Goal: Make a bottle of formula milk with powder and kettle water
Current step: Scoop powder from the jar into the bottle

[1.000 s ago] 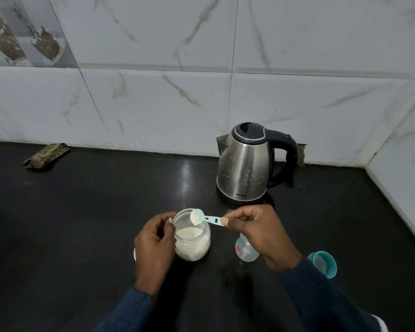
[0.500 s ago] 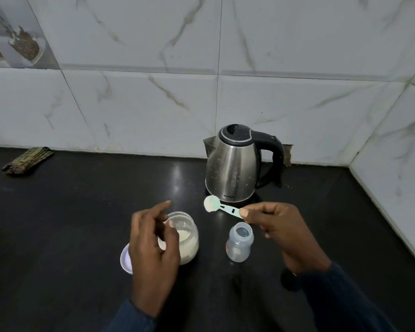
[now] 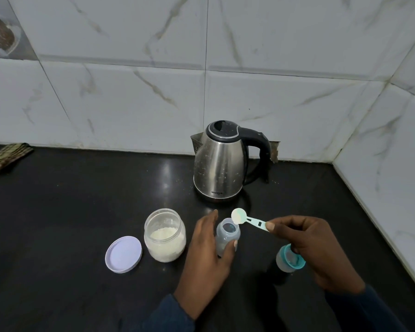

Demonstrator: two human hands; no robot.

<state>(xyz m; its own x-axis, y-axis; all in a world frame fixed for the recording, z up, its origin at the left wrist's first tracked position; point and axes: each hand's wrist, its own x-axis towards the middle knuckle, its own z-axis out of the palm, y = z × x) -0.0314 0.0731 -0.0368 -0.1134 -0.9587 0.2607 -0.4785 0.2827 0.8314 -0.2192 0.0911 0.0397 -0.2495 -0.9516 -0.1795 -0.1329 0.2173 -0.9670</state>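
Left grip [image 3: 207, 250] wraps small clear plastic baby bottle [image 3: 227, 238]; right grip [image 3: 307, 245] pinches pale green plastic powder scoop [image 3: 248, 219], bowl just above bottle's open mouth.

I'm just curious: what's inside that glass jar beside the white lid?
The open jar holds white powder, filling roughly its lower half. Whether anything is buried beneath the powder cannot be seen.

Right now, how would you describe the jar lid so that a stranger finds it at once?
Start at the steel kettle and come forward-left to the open powder jar. The lid lies flat beside it, left: a white disc, the only flat thing there.
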